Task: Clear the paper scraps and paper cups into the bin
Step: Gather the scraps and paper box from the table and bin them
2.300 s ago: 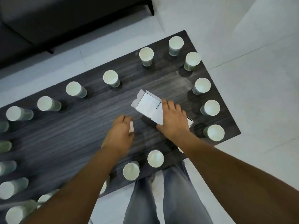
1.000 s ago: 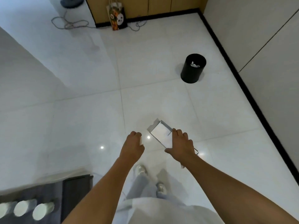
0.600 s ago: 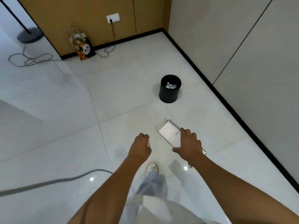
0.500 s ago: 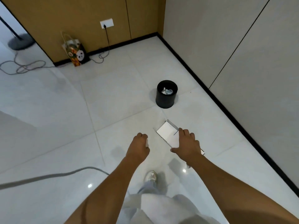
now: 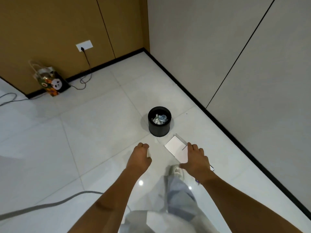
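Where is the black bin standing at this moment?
In the head view the black bin stands on the white tile floor just right of centre, ahead of both hands and near the grey wall's dark skirting.

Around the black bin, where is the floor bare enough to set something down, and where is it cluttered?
Bare tile surrounds the bin, between it and the black skirting, and left toward the gift bag. Clutter: the bag and cord by the brown wall, a grey cable lower left. The bin already holds crumpled paper.
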The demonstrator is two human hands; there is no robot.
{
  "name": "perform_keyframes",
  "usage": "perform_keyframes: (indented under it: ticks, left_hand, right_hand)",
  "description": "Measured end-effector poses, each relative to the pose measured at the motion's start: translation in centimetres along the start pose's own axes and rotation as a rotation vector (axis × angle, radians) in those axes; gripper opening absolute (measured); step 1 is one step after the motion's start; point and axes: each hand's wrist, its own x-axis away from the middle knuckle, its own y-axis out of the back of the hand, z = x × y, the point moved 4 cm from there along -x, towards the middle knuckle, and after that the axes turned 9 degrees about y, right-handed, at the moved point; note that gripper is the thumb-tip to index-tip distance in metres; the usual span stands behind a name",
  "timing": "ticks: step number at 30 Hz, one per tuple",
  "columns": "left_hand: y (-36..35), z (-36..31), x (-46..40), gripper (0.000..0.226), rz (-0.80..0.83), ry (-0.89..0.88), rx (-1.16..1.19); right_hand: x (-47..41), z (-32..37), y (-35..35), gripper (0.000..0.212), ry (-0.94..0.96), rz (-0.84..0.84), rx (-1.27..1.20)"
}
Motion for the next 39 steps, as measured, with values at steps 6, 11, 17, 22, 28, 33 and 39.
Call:
perform_keyframes:
  ticks: [6, 11, 17, 22, 28, 33, 39]
  left_hand:
    - [0.7, -6.0, -10.5, 0.037, 0.005, 0.036, -0.029]
    - [1.4, -9.1, -17.9, 0.041, 0.004, 0.070, -0.039]
    - [2.1, -9.8, -27.0, 0.043, 0.081, 0.131, -0.094]
    - [3.2, -9.8, -34.3, 0.027, 0.134, 0.156, -0.106]
    - [3.5, -9.5, -42.5, 0.028, 0.145, 0.165, -0.129]
    - [-0.5, -8.4, -49.1, 0.024, 0.142, 0.171, -0.116]
    - [-9.0, -5.0, -56.8, 0.032, 0.143, 0.216, -0.088]
  right_hand:
    - [-11.5, -3.4, 5.8, 0.099, 0.016, 0.037, -0.021]
    - [-19.6, -4.4, 9.0, 0.098, 0.034, 0.026, -0.025]
    - [-28.9, -4.0, 9.9, 0.099, 0.012, 0.083, -0.015]
    - [-36.1, -3.5, 10.4, 0.096, -0.046, 0.130, -0.033]
    - [-44.6, -3.5, 10.2, 0.098, -0.015, 0.122, -0.015]
    - [-51.1, -5.3, 7.0, 0.091, -0.010, 0.121, -0.027]
    - [-57.6, -9.4, -0.4, 0.093, 0.040, 0.155, 0.003]
